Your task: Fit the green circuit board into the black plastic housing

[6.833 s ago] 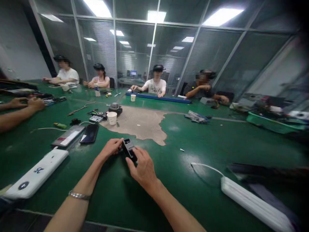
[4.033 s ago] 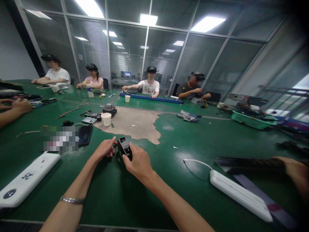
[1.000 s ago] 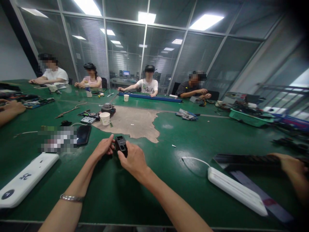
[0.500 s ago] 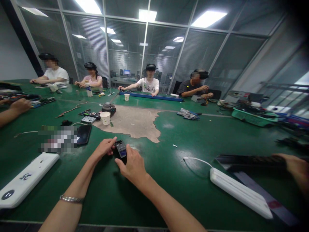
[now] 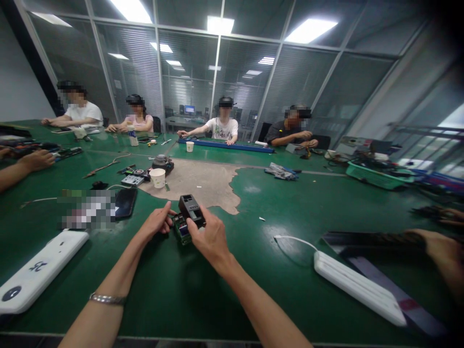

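My right hand (image 5: 212, 237) grips a black plastic cover (image 5: 191, 209) with cut-out openings, thumb on the near side and fingers on the right. Just below and left of the cover is a green circuit board (image 5: 182, 234) with a small dark display. The cover is tilted and lifted off the board, hiding part of it. Curled at the board's left edge, my left hand (image 5: 159, 220) holds it; its fingertips are partly hidden. A bracelet (image 5: 108, 298) circles my left wrist.
White power strips lie left (image 5: 43, 270) and right (image 5: 358, 287). Ahead are a paper cup (image 5: 158, 178), electronic parts (image 5: 133, 180) and a torn brown sheet (image 5: 206, 181). A phone (image 5: 125, 203) lies left. Co-workers' hands show at both sides (image 5: 38, 159); others sit across the table.
My right hand has lifted the black cover up and away from the circuit board, exposing the green board. My left hand has stayed almost in place.
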